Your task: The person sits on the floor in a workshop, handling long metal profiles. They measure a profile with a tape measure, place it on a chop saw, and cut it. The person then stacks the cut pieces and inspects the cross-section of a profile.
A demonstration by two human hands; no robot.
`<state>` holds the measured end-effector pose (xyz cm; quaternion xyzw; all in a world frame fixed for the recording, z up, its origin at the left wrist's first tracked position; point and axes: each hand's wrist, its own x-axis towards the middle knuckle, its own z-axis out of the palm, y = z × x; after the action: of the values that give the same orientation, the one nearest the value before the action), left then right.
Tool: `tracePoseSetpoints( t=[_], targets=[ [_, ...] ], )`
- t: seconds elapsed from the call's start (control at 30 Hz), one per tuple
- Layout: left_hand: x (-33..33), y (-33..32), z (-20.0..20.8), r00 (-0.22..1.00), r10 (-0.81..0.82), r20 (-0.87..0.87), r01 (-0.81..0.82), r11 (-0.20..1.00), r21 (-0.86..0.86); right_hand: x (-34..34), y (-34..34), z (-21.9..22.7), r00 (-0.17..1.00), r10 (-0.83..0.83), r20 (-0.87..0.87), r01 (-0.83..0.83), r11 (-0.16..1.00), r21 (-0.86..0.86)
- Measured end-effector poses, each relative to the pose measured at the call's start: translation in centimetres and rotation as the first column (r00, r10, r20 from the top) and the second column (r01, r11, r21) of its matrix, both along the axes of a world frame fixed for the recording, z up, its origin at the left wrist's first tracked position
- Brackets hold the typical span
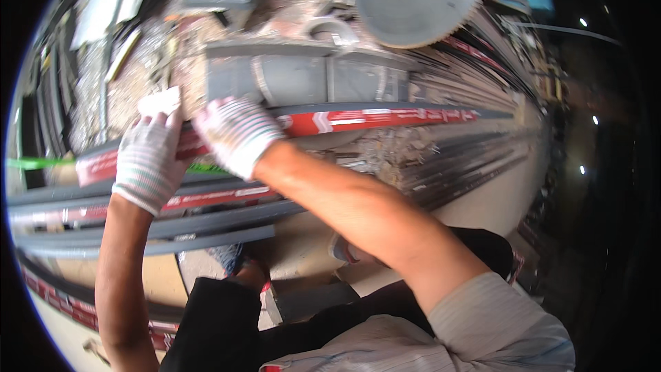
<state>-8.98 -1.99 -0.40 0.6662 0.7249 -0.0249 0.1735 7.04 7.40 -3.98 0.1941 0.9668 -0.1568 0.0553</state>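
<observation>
Both hands on one strip.
Your left hand point(147, 158) and right hand point(237, 132) grasp the red-taped profile point(385, 118); it runs left to right, saw blade point(413, 10) far behind.

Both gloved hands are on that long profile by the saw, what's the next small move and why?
Probably slide the long profile a little further along the saw's fence. The left hand and right hand both grip it, and the circular blade sits raised, clear of it.

Metal-cutting workshop, circular saw blade point(413, 10), stacked long grey profiles point(206, 224), shavings-strewn saw table point(124, 89)
</observation>
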Motion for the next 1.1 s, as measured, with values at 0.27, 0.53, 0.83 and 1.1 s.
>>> tracePoseSetpoints(
  t=[0.27, 0.53, 0.83, 1.1],
  targets=[
    [-1.0, -0.1, -3.1, 0.996, -0.081, 0.034, 0.078, 0.993, 0.090, -0.5, -1.2, -2.0, 0.982, -0.125, -0.141, 0.120, 0.992, -0.041],
    [-10.9, -3.8, -3.6, 0.998, -0.066, 0.011, 0.062, 0.976, 0.210, 11.7, 5.7, -1.7, 0.984, -0.175, -0.040, 0.178, 0.981, 0.074],
    [-21.4, -7.5, -3.1, 0.997, -0.057, -0.046, 0.069, 0.942, 0.330, 19.8, 11.0, -0.9, 0.956, -0.276, 0.097, 0.261, 0.955, 0.143],
    [-6.9, -0.1, -2.5, 0.993, -0.057, -0.103, 0.071, 0.988, 0.140, 9.8, 6.9, -2.1, 0.978, -0.197, -0.066, 0.202, 0.975, 0.089]
  ],
)
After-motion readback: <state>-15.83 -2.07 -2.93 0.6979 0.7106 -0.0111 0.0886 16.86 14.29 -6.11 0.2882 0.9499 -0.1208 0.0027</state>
